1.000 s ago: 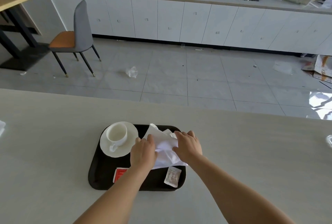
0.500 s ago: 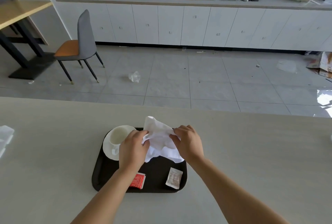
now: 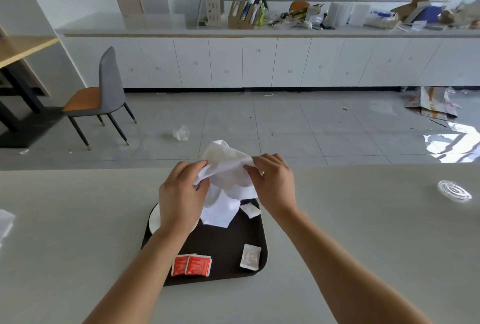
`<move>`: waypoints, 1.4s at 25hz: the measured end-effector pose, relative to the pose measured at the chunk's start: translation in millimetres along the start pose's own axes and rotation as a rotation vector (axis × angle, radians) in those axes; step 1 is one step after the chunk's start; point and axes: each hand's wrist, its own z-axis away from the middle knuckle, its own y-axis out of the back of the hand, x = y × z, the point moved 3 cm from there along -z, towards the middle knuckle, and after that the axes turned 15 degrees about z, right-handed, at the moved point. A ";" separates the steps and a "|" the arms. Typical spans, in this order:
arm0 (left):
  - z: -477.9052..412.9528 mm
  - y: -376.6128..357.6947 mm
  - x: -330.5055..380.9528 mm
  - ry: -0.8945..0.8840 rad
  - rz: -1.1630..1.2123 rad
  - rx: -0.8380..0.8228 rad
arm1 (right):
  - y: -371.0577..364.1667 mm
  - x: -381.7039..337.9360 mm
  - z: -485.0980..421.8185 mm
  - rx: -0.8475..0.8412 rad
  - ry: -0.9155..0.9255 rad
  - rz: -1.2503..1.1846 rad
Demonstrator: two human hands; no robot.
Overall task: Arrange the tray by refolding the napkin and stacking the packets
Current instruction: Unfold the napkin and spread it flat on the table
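White crumpled napkin (image 3: 228, 178), lifted clear of the dark rounded-rectangle plastic tray (image 3: 223, 243) and held in the air above the tray's 12 o'clock edge, its loose lower corner hanging down toward the tray. The left hand (image 3: 181, 193) pinches the napkin's 9 o'clock side with curled fingers; the right hand (image 3: 275, 186) pinches its 3 o'clock side likewise, so the sheet is stretched between the two hands.

On the tray: a pair of red sachet packets (image 3: 192, 266), side by side and touching, at 7 o'clock; a white paper sachet (image 3: 250, 257) at 5 o'clock, apart from the red pair; a second white sachet (image 3: 250, 210) at 1 o'clock, partly under the napkin's hanging edge; a white round saucer (image 3: 153, 219) at 10 o'clock, mostly hidden by the left wrist.

The tray lies on a pale beige countertop (image 3: 78, 232). Well apart from it, a clear round dish (image 3: 454, 190) sits at 3 o'clock, and a white folded item (image 3: 5, 222) at 9 o'clock, cut off by the frame edge.
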 end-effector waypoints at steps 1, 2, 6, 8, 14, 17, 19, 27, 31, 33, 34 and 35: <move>-5.5 1.9 9.6 -0.028 0.019 0.011 | 11.9 -2.4 -2.1 0.041 -0.001 0.001; -10.9 1.6 19.6 -0.048 0.040 0.019 | 23.1 -2.9 -3.7 0.080 -0.004 0.000; -23.5 -12.5 67.4 -0.162 0.125 0.001 | 69.4 13.4 -3.2 0.195 -0.069 0.028; -24.3 -23.1 92.5 -0.218 0.170 -0.008 | 93.3 28.7 1.7 0.228 -0.120 0.043; -4.1 -95.0 165.5 -0.288 0.276 -0.085 | 159.2 112.8 21.4 0.236 -0.208 0.128; 35.9 -154.7 186.0 -0.156 0.305 -0.184 | 178.3 180.0 40.9 0.104 -0.244 0.170; 74.2 -192.3 189.2 -0.022 0.269 -0.310 | 178.6 229.5 62.6 -0.074 -0.246 0.258; 229.6 -258.3 179.1 0.500 0.262 -0.939 | 172.6 390.5 175.0 -0.919 -0.312 0.617; 246.8 -264.2 150.3 0.704 0.074 -0.542 | 176.1 414.3 202.7 -1.067 -0.414 0.601; 250.4 -274.7 135.4 0.738 -0.201 -0.656 | 175.0 417.1 200.8 -1.108 -0.532 0.397; 253.4 -282.1 130.6 0.750 -0.264 -0.737 | 172.3 417.1 197.7 -1.088 -0.612 0.232; 253.4 -288.6 128.7 0.764 -0.263 -0.771 | 168.8 416.5 193.8 -1.038 -0.687 0.160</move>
